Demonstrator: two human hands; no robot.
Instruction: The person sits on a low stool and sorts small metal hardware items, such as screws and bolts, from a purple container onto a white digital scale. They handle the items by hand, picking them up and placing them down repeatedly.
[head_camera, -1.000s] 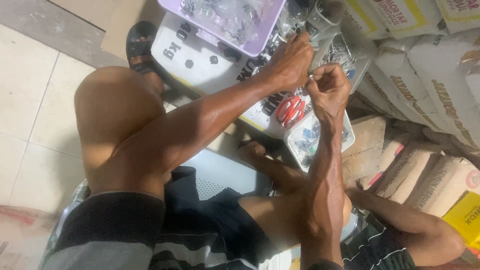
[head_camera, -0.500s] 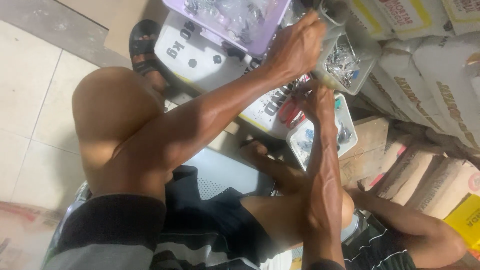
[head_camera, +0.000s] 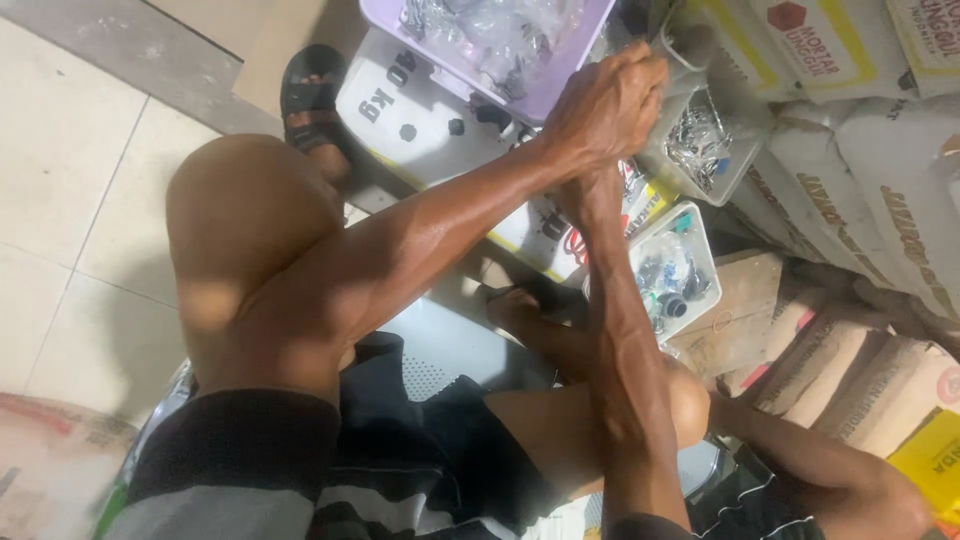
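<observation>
My left hand (head_camera: 608, 105) reaches across my body, its fingers curled tight at the near corner of a grey tray (head_camera: 745, 135) that holds small metal parts. Under that hand's wrist, my right hand (head_camera: 592, 195) is mostly hidden, so its fingers cannot be made out. Its forearm rises straight up from the bottom of the view. A small white tray (head_camera: 706, 262) of bagged small parts lies just right of my right forearm. A purple tray (head_camera: 560, 78) with clear plastic bags sits to the upper left of my left hand.
The trays rest on a white printed sack (head_camera: 400, 105). Stacked paper sacks (head_camera: 880, 210) fill the right side, and a cardboard piece (head_camera: 745, 300) lies below them. A black sandal (head_camera: 312, 95) lies on the tiled floor (head_camera: 70, 200) beyond my raised left knee (head_camera: 240, 210).
My left hand has moved up and right, from the white tray area to the grey tray's corner. My right hand followed upward and slid under the left wrist.
</observation>
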